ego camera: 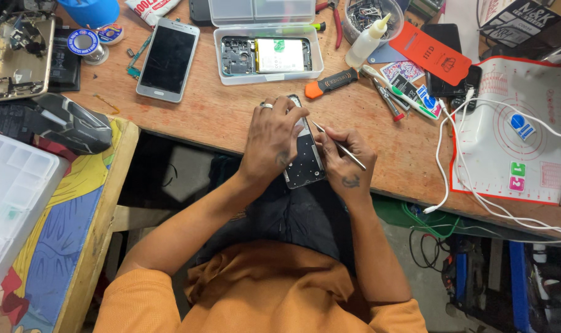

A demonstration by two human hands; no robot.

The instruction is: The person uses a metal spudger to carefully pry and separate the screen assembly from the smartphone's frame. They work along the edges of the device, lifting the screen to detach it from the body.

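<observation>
Left hand grips the upright-lying opened phone; right hand pinches slanted tweezers.

**A cluttered wooden workbench and the floor beneath it**

A worn wooden workbench with a scratched brown top fills the upper half of the view, its front edge running at a slant from left to lower right. To the left, set lower and just beside it, stands a smaller wooden side table whose top carries a bright cartoon-style print in blue, yellow and red. Below the bench the floor is grey and dull, with tangled cables lying on it near the right. The space under the bench is dark. Light falls evenly and softly from above, leaving only faint shadows on the wood. No walls or windows show.
</observation>
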